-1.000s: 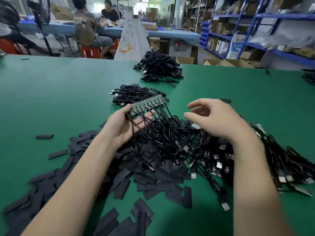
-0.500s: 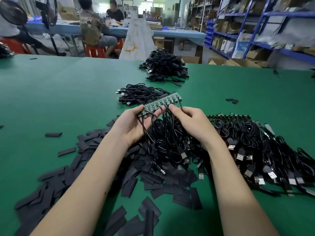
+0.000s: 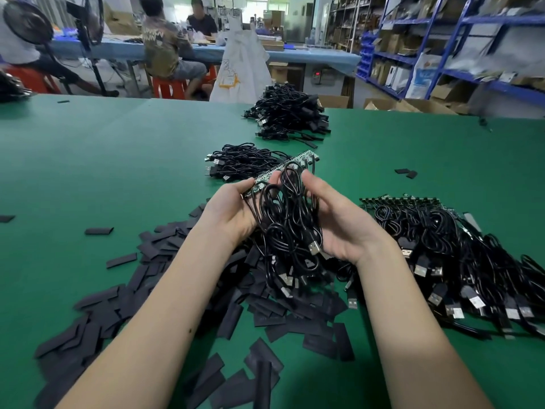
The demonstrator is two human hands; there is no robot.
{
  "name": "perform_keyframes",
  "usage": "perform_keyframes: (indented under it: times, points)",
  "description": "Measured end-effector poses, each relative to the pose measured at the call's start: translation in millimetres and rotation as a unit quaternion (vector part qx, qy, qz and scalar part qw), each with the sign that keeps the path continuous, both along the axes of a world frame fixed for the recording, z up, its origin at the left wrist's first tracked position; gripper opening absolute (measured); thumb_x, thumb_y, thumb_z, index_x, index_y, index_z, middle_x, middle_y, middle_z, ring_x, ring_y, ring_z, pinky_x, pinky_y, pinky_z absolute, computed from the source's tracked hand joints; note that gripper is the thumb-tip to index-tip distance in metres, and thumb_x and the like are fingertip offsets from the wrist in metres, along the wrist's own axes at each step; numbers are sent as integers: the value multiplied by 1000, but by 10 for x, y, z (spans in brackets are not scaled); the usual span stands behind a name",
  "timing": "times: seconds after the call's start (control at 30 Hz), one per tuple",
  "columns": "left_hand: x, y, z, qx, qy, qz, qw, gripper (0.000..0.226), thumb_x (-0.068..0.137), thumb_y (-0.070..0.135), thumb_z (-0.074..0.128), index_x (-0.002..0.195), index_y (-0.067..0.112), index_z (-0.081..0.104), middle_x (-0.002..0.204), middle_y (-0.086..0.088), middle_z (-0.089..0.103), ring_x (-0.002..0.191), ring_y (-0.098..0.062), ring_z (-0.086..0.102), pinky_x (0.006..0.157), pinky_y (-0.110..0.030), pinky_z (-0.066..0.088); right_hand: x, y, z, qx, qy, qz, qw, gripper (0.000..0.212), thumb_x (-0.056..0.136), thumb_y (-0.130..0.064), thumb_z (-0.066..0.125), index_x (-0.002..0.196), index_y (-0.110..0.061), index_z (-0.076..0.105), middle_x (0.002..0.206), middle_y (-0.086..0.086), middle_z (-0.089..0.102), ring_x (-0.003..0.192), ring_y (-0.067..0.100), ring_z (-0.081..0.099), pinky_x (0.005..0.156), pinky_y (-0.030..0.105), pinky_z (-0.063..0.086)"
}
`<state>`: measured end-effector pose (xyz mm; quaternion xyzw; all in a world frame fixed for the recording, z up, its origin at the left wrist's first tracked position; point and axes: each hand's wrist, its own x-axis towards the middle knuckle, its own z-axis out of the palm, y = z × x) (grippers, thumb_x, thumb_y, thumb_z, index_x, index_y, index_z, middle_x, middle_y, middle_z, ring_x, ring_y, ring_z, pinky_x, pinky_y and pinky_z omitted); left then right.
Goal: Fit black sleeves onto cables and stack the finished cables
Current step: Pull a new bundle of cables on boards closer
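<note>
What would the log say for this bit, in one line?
left hand: holds circuit strip | right hand: cradles cable bundle | sleeves: loose on table

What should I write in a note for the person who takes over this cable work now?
Left hand grips the green circuit-board strip; right hand cups its bundle of black USB cables.
Flat black sleeves lie scattered on the green table, near side.
Another board with cables lies at right.
Two cable piles lie further away: near, far.
Held bundle shows no sleeves yet; sleeving and stacking remain.
</note>
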<state>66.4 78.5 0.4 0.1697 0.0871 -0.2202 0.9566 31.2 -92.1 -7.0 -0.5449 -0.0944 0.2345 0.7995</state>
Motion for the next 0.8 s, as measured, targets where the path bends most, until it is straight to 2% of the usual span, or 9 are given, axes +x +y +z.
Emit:
perform_keyframes:
  times: [0.13,0.27,0.37,0.43,0.5,0.57,0.67,0.7,0.8]
  points:
    - [17,41,-43,52,-11,-5,999,46,109,17,33,107,-28,46,85,-39,67,61,-37,73,67,-43,61,-20,159,-45,10,57,32,998,31,79,-37,77,100,-15,81,111,13,74,99,29,70,99,44,55]
    - [3,212,-13,163,-22,-27,986,47,110,22,31,108,-20,53,83,-28,73,61,-31,74,49,-43,60,-18,387,-69,33,103,29,994,25,81,-31,75,101,-16,73,106,13,73,99,31,66,106,51,49]
    - [23,387,9,245,-29,-36,969,39,109,23,33,126,-9,48,85,-22,74,63,-26,74,58,-40,63,-34,567,-86,40,124,33,991,25,87,-32,71,104,-15,68,100,10,71,91,26,65,104,50,47]
    - [36,499,7,351,-32,-41,935,33,108,25,35,116,0,55,77,-14,71,59,-21,69,61,-33,61,-61,694,-118,43,137,41,989,21,92,-33,66,101,-13,68,96,9,71,86,23,67,97,44,52]
    - [50,604,-18,459,-30,-23,888,27,107,24,38,98,7,57,69,-9,61,48,-17,60,49,-26,54,-105,826,-144,31,148,52,987,22,99,-33,59,100,-13,68,97,8,72,87,22,68,94,43,53]
    - [73,715,-56,537,-30,-18,843,21,107,23,41,97,10,54,76,-10,53,48,-19,54,42,-25,48,-151,944,-162,10,151,66,986,24,103,-33,53,106,-13,66,101,8,70,90,22,67,95,45,51]
    - [114,865,-123,593,-31,-40,803,19,105,22,44,111,7,54,100,-18,52,66,-25,51,59,-36,49,-203,1033,-168,-15,145,96,985,29,105,-32,51,123,-12,61,111,9,67,97,23,65,97,50,50]
    - [112,892,-138,604,-34,-51,795,20,105,21,44,110,6,56,99,-18,53,68,-25,51,61,-36,49,-212,1041,-169,-20,144,104,984,32,105,-32,51,127,-11,59,115,10,66,99,23,65,100,52,49]
    - [104,915,-170,652,-55,-45,755,20,103,18,45,92,10,59,80,-10,58,59,-22,52,47,-29,49,-243,1046,-147,-60,132,104,984,44,104,-30,53,137,-2,57,128,15,65,109,27,63,104,54,48]
